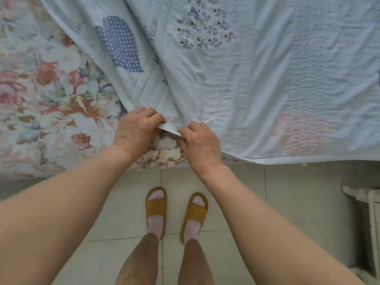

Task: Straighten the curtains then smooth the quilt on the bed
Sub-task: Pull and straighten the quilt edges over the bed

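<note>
A pale blue quilt [246,75] with heart patches lies over the bed, wrinkled and bunched into a ridge near its left edge. Its near corner is lifted off the flowered sheet [45,95]. My left hand [135,130] grips that corner from the left, fingers curled over the hem. My right hand [200,141] pinches the same hem just to the right. Both hands sit at the bed's front edge. No curtains are in view.
My feet in brown slippers [156,210] stand on a pale tiled floor [287,202] right below the bed's edge. A white frame or rack [368,202] stands at the right by the floor.
</note>
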